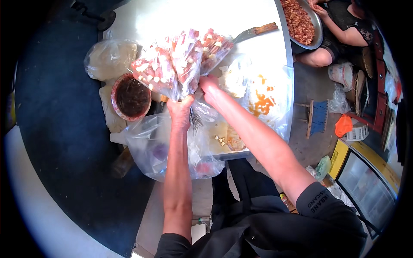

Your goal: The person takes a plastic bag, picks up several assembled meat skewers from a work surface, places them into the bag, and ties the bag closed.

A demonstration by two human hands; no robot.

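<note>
My left hand (180, 108) is closed around the gathered lower end of the meat skewers (187, 61), which are wrapped in clear plastic. Red meat and pale pieces show through the film, fanned out in bunches above the grip. Thin sticks (195, 121) poke out below that fist. Against the base of the right-hand bunch (214, 48), my right hand (209, 87) is curled on the wrapping; its fingertips are hidden. A knife (256, 31) with a wooden handle lies behind that bunch.
A bowl of dark liquid (131, 96) stands left of the skewers. Crumpled clear plastic (148, 148) hangs over the near table edge. Orange-brown liquid (263, 103) and pale bits (220, 140) lie on the table (206, 14). Another person (345, 29) sits beside a metal basin of cut meat (317, 30).
</note>
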